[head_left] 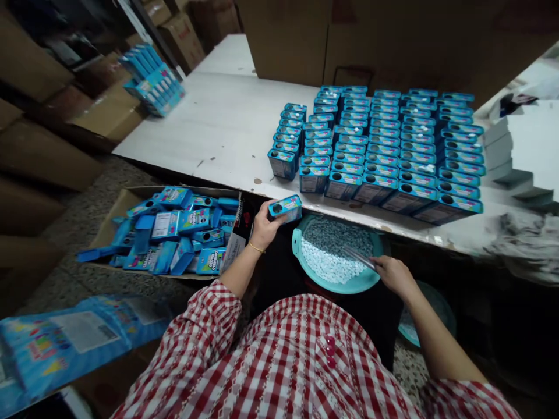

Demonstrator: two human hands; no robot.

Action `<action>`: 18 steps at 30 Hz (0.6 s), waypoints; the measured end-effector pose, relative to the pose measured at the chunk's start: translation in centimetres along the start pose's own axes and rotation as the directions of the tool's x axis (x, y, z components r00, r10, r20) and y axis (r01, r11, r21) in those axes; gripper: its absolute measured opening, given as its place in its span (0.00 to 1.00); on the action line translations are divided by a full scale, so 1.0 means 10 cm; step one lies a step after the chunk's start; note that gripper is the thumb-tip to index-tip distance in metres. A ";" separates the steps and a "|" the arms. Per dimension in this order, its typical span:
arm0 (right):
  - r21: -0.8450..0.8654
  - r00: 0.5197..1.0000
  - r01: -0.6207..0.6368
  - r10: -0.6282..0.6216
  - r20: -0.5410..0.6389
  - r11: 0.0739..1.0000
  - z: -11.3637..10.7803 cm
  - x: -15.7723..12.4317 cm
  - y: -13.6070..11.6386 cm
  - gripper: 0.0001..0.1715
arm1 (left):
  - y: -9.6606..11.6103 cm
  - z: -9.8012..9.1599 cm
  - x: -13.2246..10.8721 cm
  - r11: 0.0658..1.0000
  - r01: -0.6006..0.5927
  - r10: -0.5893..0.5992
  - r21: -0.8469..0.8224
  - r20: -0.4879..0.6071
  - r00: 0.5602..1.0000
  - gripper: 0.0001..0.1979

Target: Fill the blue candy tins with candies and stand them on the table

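My left hand is closed around a small blue box with a dark round hole in its top, at the table's front edge. My right hand grips the handle of a metal scoop, whose far end is over the small white pieces in a turquoise basin. Rows of upright blue boxes stand on the white table. At the left, a cardboard carton holds a loose heap of blue boxes, several lying on their sides.
A blue display pack stands at the table's far left. Large cardboard boxes rise behind the table. A second basin is low at the right. Blue printed packaging lies at the lower left.
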State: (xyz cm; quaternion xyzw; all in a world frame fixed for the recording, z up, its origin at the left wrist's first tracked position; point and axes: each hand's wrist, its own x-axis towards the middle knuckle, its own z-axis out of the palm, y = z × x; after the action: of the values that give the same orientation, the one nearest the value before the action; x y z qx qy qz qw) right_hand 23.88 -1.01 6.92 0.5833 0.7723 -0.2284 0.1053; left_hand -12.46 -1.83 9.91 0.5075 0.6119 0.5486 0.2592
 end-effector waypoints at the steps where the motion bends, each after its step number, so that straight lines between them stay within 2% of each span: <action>1: 0.020 1.000 0.007 -0.006 -0.014 1.000 0.05 -0.01 0.03 0.22 | -0.05 -0.05 0.13 0.999 0.017 -0.018 -0.035 -0.030 0.999 0.22; 3: 0.057 1.000 0.007 -0.005 -0.025 0.998 0.14 -0.02 0.07 0.22 | -0.15 -0.11 0.44 0.996 0.020 -0.025 -0.088 -0.051 0.998 0.24; 5: 0.087 1.000 0.004 -0.002 -0.018 0.996 0.22 -0.03 0.09 0.22 | -0.25 -0.13 0.75 0.995 0.013 -0.015 -0.094 -0.019 1.000 0.26; 9: 0.144 1.000 0.022 -0.021 -0.013 0.989 0.30 -0.03 0.08 0.21 | -0.39 -0.06 1.26 0.997 -0.025 0.025 0.070 0.004 1.000 0.28; 13: 0.173 0.998 0.062 -0.061 -0.012 0.983 0.32 0.00 -0.02 0.22 | -0.44 0.03 1.52 0.965 -0.039 0.045 0.261 -0.016 0.999 0.25; 18: 0.179 0.994 0.107 -0.109 0.005 0.978 0.34 0.09 -0.21 0.24 | -0.43 0.18 1.61 0.925 0.068 -0.058 0.374 -0.040 0.998 0.19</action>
State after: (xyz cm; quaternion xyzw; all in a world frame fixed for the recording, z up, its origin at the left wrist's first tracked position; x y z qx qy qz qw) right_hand 21.26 -2.27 4.03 0.5459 0.7785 -0.3064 0.0455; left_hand -17.97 14.01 9.32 0.5200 0.7251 0.4199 0.1662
